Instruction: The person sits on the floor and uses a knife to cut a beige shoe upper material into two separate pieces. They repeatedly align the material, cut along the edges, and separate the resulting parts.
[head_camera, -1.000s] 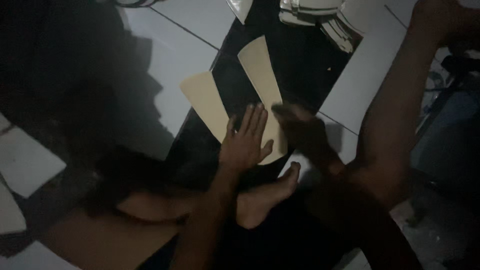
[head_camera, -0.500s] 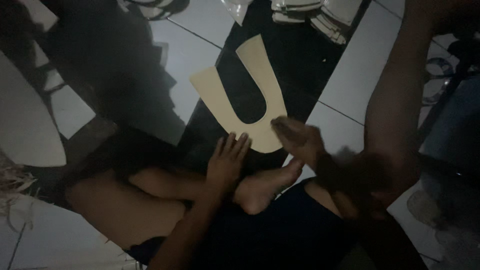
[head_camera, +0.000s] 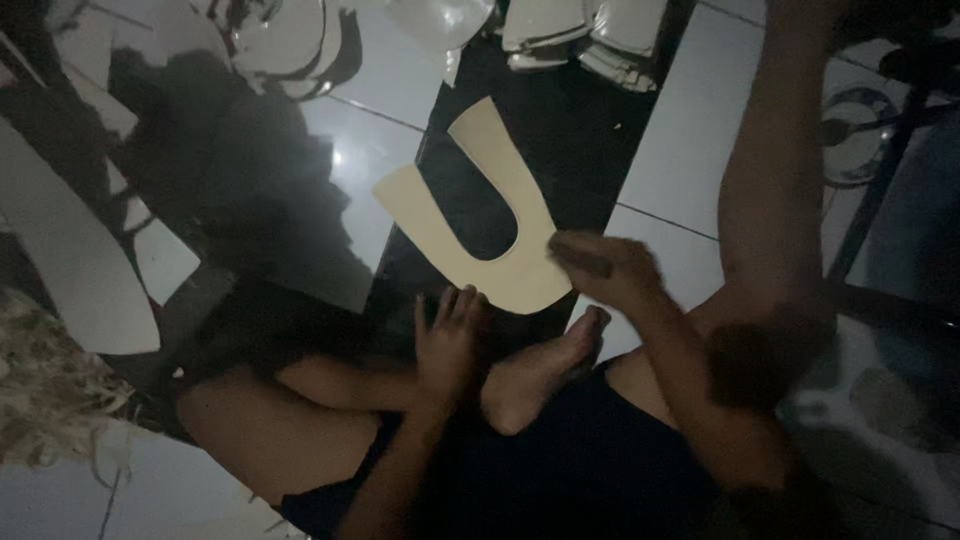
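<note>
Left: pale offcuts (head_camera: 70, 260) and fibre scraps (head_camera: 50, 400) on white floor tiles (head_camera: 370, 150). Centre: left hand (head_camera: 447, 340) flat, fingers slightly spread, on the dark mat (head_camera: 580, 130) just below the cutout (head_camera: 480, 235), a tan U-shaped sheet lying open-end-up. Right: right hand (head_camera: 605, 268) blurred, seemingly pinching the U's lower edge; grip best kept at the rim, sheet held flat, left hand steadying. Top: stacked pale pieces (head_camera: 590, 30). Dim room; bare foot (head_camera: 540, 370) beneath.

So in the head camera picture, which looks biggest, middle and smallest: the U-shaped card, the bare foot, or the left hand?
1. U-shaped card: plainly largest.
2. Bare foot.
3. Left hand.
The foot and hand look close in size, and the dim light blurs their edges, so that order is unsure.
</note>
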